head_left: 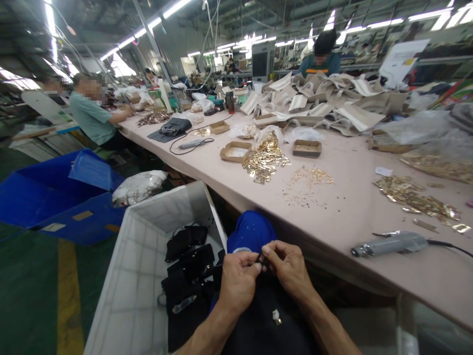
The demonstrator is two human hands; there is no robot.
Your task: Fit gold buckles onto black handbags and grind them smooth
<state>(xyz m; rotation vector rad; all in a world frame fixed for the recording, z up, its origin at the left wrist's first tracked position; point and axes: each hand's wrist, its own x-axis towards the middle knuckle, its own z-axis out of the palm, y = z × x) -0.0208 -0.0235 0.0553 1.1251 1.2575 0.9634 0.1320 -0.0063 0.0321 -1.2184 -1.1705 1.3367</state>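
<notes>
We find the left grip (236, 283) and the right grip (291, 271) close together, above black material (266, 328) on the person's lap. Thumb and fingers of each are pinched together on a small dark piece (260, 258), which sits between the two sets of fingertips. Fingers cover most of it; we cannot tell whether it joins the black material below. A small white and gold fitting (276, 317) lies on that material, nearer to the body than the right grip. Just ahead of the left grip we note a knee in blue cloth (251, 229). To the left of the left grip stands a white tub (125, 276) with black bags (188, 271) inside; farther left is a blue bin (96, 229). The table (369, 212) runs ahead and to the right of both grips. On it, to the right of the right grip, lies a grey electric screwdriver (397, 245). Ahead of the right grip we record scattered small gold bits (314, 175) and, beyond, a heap of gold metal pieces (268, 155) beside a cardboard box (236, 158).
</notes>
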